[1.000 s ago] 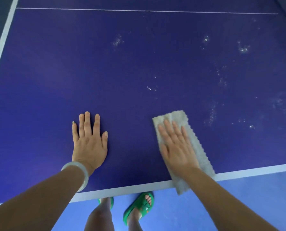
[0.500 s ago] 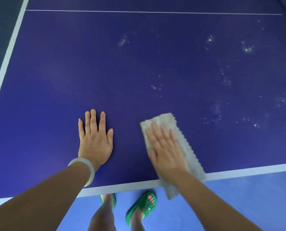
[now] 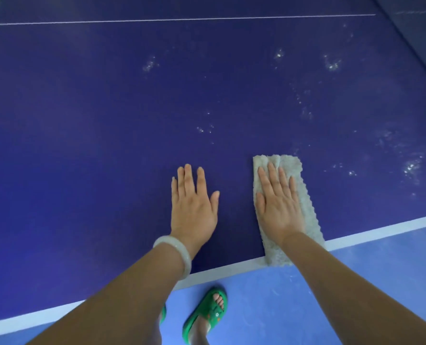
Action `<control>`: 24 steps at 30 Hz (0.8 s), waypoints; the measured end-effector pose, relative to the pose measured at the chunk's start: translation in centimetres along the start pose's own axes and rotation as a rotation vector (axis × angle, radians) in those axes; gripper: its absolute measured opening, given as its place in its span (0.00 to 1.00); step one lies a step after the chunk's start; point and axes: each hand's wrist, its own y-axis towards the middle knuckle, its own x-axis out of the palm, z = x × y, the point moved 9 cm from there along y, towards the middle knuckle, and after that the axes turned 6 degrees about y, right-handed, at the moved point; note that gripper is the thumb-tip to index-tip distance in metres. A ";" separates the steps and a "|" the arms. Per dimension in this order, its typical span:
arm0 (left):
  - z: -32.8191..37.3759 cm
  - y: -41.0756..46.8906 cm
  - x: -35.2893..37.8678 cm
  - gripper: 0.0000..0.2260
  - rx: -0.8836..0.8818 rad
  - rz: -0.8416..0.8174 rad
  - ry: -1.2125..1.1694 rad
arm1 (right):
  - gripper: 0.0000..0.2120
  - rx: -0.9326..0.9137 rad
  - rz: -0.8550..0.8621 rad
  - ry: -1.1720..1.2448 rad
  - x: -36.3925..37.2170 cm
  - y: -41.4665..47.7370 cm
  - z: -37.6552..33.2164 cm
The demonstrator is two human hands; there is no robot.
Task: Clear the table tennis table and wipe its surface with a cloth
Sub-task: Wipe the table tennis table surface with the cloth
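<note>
The cloth (image 3: 305, 202) is laid out as a folded, pale grey strip on the table (image 3: 95, 145), close to its near edge and right of the middle of what is seen. Its long axis runs from the near edge toward the far side, with the far end tipped slightly to the left. The near end lies across the white border line (image 3: 381, 230) and reaches the table's very edge; the far end points at the thin white centre line (image 3: 182, 19) seen near the top.

The right hand (image 3: 278, 207) is pressed flat on the cloth, fingers straight and together, nothing curled round it – the cloth's right side and far end are left showing past the hand. The left hand (image 3: 193, 207) is spread flat on the bare surface just beside the cloth, apart from it, fingers straight and holding nothing. A pale bracelet (image 3: 176, 255) is worn on the left wrist.

The table top is deep blue and matt. Whitish specks (image 3: 331, 64) are scattered over it in small clusters, mostly beyond and to the right of the cloth; whether they are droplets or dust cannot be told.

Below the near edge a lighter blue floor (image 3: 294, 307) is seen, faintly scuffed, and on it a foot in a green sandal (image 3: 207, 314).
</note>
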 end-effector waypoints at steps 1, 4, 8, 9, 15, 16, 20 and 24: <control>1.0 0.5 0.6 0.33 -0.045 -0.030 0.014 | 0.28 -0.005 0.009 0.012 -0.1 -0.4 -0.1; 1.9 1.0 1.9 0.33 -0.137 -0.055 0.123 | 0.27 -0.149 -0.052 -0.004 0.3 -3.4 -0.3; 1.8 0.8 2.1 0.31 -0.135 -0.036 0.153 | 0.27 -0.227 -0.071 -0.046 -0.9 -2.9 5.2; 1.9 0.9 2.1 0.31 -0.131 -0.029 0.147 | 0.27 -0.109 -0.031 -0.046 -1.5 -1.3 7.9; 1.9 1.0 2.3 0.32 -0.140 -0.029 0.162 | 0.28 0.397 0.140 0.093 -2.5 4.0 8.2; 1.8 1.0 2.3 0.32 -0.139 -0.026 0.160 | 0.28 0.320 0.127 0.082 -1.9 3.7 5.4; 1.9 1.1 2.3 0.32 -0.139 -0.017 0.149 | 0.27 -0.069 -0.001 0.059 -0.6 2.1 0.7; 1.9 1.1 2.0 0.32 -0.138 -0.002 0.171 | 0.29 0.224 0.117 -0.011 -3.8 5.5 11.5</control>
